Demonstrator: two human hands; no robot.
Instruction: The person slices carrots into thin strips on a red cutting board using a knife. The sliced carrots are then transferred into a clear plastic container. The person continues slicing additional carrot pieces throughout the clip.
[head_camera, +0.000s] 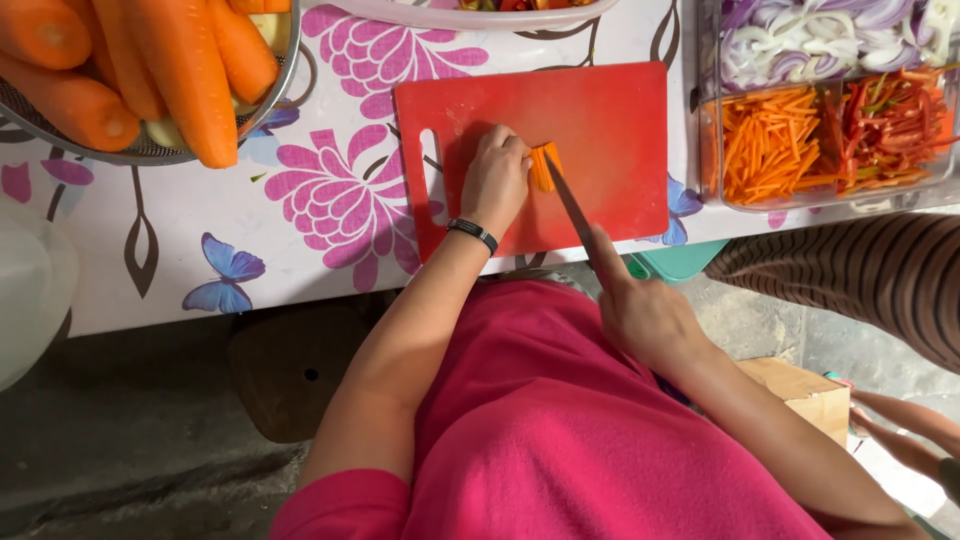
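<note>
Carrot piece (544, 166), short and orange, sits near the middle of the red cutting board (620, 120), pinned at its left side by the curled fingertips of the left hand (495, 180). Right hand (645, 318), at about five o'clock from that piece, is wrapped tight around the handle of a knife (572, 208) whose blade slants up to touch the carrot piece. Whole carrots (180, 70) fill a metal colander (150, 152) at ten o'clock, and a clear tray of carrot strips (770, 145) stands at three o'clock.
</note>
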